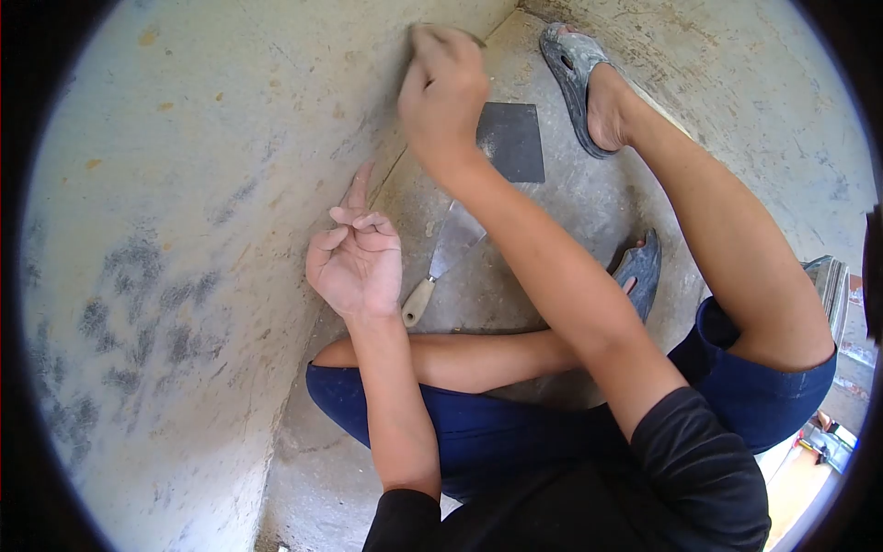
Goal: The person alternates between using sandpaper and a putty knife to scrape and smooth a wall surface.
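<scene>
My right hand (446, 92) is closed and pressed near the wall, slightly blurred. Thin dark edges of what looks like a piece of sandpaper (475, 39) show beside its fingers; the rest is hidden beneath the hand. Lower down, my left hand (359, 262) has its palm turned up and nothing in it. Its index finger stretches out along the wall while the other fingers curl loosely. A dark grey square sheet (517, 143) lies on the floor beyond my right wrist. Between my arms rests a putty knife (441, 262) with a pale handle and metal blade.
The pale wall (230, 120) on the left carries dark smudges (138, 294) and small brown spots. It meets the concrete floor (497, 294) beside my hands. My bent legs and grey clogs (572, 87) take up the right side. Assorted items (832, 442) stand at the lower right.
</scene>
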The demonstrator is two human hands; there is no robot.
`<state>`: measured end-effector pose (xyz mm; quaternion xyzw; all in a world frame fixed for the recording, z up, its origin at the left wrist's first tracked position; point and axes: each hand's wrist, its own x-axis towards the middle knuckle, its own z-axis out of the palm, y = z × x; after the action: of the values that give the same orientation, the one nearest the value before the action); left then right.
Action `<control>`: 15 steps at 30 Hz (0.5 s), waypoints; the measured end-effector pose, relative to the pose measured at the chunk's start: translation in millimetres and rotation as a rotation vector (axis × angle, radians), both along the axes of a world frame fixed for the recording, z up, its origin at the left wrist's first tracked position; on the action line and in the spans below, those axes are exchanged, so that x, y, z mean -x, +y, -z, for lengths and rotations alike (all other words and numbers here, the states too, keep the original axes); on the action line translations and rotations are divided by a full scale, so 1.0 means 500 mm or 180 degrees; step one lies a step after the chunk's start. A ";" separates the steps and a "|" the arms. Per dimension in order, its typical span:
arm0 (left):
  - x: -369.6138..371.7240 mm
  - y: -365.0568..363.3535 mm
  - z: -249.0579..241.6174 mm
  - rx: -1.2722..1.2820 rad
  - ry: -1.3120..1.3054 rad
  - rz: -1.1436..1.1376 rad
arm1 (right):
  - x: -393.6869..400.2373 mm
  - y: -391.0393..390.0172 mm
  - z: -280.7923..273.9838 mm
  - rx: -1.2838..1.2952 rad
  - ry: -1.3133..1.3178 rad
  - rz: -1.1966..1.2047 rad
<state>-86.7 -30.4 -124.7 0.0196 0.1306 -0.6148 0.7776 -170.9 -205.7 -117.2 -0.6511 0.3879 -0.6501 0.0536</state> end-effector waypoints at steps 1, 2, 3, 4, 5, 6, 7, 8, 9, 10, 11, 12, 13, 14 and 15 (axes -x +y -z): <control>0.000 0.000 0.002 0.0022 0.0004 -0.0022 | 0.001 -0.018 0.015 -0.0173 -0.0017 0.0330; 0.001 0.003 0.000 0.0019 -0.0002 -0.0020 | 0.000 0.002 0.004 -0.0176 -0.0024 0.0332; 0.002 -0.001 0.000 0.0016 -0.0066 -0.0028 | -0.004 0.032 -0.019 0.0033 0.0016 0.0012; 0.004 0.001 0.000 -0.0021 -0.0115 -0.0037 | -0.005 0.052 -0.030 0.0209 0.0074 -0.0310; 0.003 0.000 0.002 -0.0034 -0.0109 -0.0027 | -0.005 0.043 -0.021 0.0196 0.0079 -0.0300; 0.001 -0.002 0.002 -0.0031 -0.0076 -0.0018 | -0.005 0.028 -0.013 0.0211 0.0042 -0.0115; -0.001 -0.002 0.002 -0.0021 -0.0044 -0.0025 | -0.006 0.019 -0.006 0.0234 0.0004 0.0055; 0.001 -0.002 0.002 -0.0007 -0.0042 -0.0039 | -0.008 0.027 -0.014 0.0249 0.0005 0.0042; 0.003 0.001 0.002 -0.0020 -0.0140 -0.0038 | -0.009 0.042 -0.019 0.0203 0.0005 -0.0118; 0.003 0.000 0.003 -0.0027 -0.0244 -0.0020 | -0.009 0.049 -0.026 0.0164 -0.0001 -0.0259; 0.000 -0.002 0.004 -0.0018 -0.0250 -0.0017 | -0.004 0.037 -0.023 0.0173 -0.0006 -0.0256; -0.003 -0.001 0.007 -0.0045 -0.0206 -0.0033 | 0.004 0.020 -0.016 0.0164 0.0062 -0.0092; -0.005 0.000 0.010 -0.0061 -0.0152 -0.0055 | 0.009 0.009 -0.006 0.0167 0.0140 0.0066; -0.001 0.007 0.009 -0.0076 -0.0138 -0.0062 | 0.007 0.019 -0.010 0.0152 0.0154 0.0057; 0.002 0.006 0.005 -0.0078 -0.0180 -0.0078 | 0.004 0.023 -0.017 0.0194 0.0148 0.0015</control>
<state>-87.6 -27.4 -127.1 0.0449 0.1162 -0.6028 0.7881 -172.8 -194.1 -108.8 -0.6665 0.3707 -0.6464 0.0232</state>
